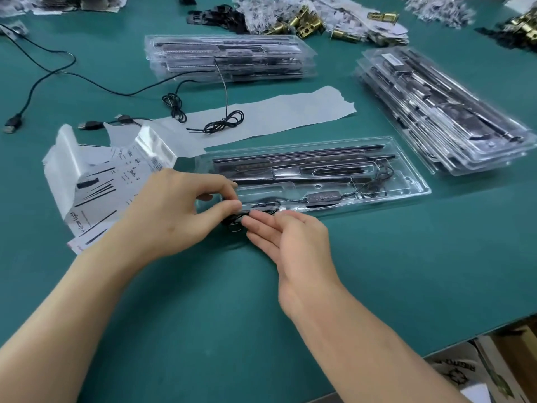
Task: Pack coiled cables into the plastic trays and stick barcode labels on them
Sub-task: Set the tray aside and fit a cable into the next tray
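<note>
Head view: left hand (171, 210) pinches the coil (232, 223) mid-frame; right hand (290, 239), fingers straight, touches it. The tray (414, 170) runs rightward just beyond

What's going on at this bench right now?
A person is packing a clear plastic tray on the green table. The left hand pinches a black coiled cable at the tray's near left corner; the right hand, fingers straight, touches the coil. It looks only partly in the tray. One stack of filled trays sits behind, another to the right; label sheets lie at the left.
</note>
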{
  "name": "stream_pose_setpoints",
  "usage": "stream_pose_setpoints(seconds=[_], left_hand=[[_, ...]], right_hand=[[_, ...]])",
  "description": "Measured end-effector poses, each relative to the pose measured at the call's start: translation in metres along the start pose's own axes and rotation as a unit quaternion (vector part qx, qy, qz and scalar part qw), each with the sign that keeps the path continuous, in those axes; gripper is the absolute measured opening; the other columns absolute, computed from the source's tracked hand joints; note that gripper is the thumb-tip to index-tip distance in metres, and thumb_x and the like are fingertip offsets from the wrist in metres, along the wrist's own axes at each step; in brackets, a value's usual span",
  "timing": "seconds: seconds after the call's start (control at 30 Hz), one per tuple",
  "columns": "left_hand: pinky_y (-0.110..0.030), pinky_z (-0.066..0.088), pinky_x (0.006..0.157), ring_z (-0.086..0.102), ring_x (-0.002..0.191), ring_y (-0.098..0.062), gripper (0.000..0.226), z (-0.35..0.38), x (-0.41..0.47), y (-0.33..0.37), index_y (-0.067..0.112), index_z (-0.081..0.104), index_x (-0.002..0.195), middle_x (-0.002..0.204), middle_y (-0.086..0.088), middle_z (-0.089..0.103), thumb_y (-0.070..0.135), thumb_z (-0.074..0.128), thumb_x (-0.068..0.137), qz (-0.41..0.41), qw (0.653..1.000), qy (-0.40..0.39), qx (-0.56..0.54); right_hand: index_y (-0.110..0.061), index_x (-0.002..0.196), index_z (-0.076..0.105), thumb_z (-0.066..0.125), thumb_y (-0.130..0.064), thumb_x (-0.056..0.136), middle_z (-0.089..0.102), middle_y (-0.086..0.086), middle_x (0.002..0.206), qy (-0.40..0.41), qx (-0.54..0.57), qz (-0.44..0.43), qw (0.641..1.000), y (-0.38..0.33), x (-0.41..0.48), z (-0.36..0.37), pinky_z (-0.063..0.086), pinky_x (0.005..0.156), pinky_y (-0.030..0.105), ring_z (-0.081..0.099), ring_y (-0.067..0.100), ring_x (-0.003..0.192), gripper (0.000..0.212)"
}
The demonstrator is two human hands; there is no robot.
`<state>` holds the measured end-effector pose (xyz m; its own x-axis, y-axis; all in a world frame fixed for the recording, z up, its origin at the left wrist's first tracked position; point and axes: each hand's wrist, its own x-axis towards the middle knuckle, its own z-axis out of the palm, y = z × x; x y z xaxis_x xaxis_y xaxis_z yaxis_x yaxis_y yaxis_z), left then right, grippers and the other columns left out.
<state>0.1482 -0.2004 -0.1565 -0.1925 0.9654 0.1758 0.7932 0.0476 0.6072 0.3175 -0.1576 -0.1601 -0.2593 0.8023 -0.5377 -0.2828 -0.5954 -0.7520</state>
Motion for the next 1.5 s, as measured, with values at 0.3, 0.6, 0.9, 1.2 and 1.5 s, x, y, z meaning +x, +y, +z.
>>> stream_pose_setpoints(seconds=[0.3, 0.6, 0.9, 1.2, 1.5], left_hand=[[-0.038, 0.054, 0.091, 0.067, 0.104, 0.000, 0.028, -0.003, -0.005, 0.001, 0.041, 0.067, 0.089, 0.121, 0.027, 0.070, 0.057, 0.080, 0.070, 0.014, 0.999, -0.022, 0.035], [-0.034, 0.053, 0.077, 0.070, 0.089, -0.007, 0.015, 0.003, -0.007, 0.000, 0.040, 0.062, 0.092, 0.109, 0.018, 0.075, 0.051, 0.066, 0.084, 0.037, 0.996, 0.001, 0.082], [-0.044, 0.055, 0.075, 0.072, 0.091, -0.023, 0.014, 0.009, -0.009, 0.000, 0.035, 0.060, 0.093, 0.098, 0.008, 0.075, 0.039, 0.073, 0.090, 0.061, 0.993, 0.012, 0.096], [-0.035, 0.051, 0.099, 0.060, 0.121, 0.006, 0.015, 0.003, -0.008, -0.007, 0.039, 0.064, 0.097, 0.124, 0.020, 0.070, 0.045, 0.074, 0.088, 0.044, 0.997, -0.026, 0.062], [-0.044, 0.057, 0.079, 0.070, 0.110, -0.015, 0.011, 0.008, -0.007, -0.007, 0.025, 0.066, 0.097, 0.104, 0.006, 0.073, 0.020, 0.070, 0.088, 0.113, 0.988, -0.002, 0.101]], right_hand=[[-0.008, 0.107, 0.060, 0.058, -0.003, 0.098, 0.079, 0.001, 0.103, -0.086, -0.090, -0.070, 0.990, 0.005, -0.008, -0.016, 0.053, 0.098, 0.033, 0.076, 0.012, 0.097, 0.010], [-0.018, 0.116, 0.067, 0.078, -0.023, 0.088, 0.062, -0.007, 0.118, -0.123, -0.596, -0.507, 0.610, -0.039, 0.047, -0.051, 0.043, 0.103, 0.028, 0.054, 0.013, 0.117, 0.031], [-0.026, 0.128, 0.069, 0.069, -0.050, 0.091, 0.063, -0.012, 0.138, -0.262, -0.624, -0.465, 0.571, -0.053, 0.082, -0.062, 0.046, 0.109, 0.036, 0.053, 0.006, 0.133, 0.045], [-0.017, 0.110, 0.073, 0.073, -0.023, 0.093, 0.070, -0.005, 0.113, -0.226, -0.603, -0.511, 0.569, -0.043, 0.081, -0.057, 0.053, 0.092, 0.040, 0.063, 0.018, 0.115, 0.017], [-0.018, 0.105, 0.061, 0.070, -0.029, 0.092, 0.062, 0.000, 0.095, -0.220, -0.724, -0.551, 0.351, -0.063, 0.069, -0.030, 0.052, 0.062, 0.042, 0.059, 0.025, 0.090, 0.019]])
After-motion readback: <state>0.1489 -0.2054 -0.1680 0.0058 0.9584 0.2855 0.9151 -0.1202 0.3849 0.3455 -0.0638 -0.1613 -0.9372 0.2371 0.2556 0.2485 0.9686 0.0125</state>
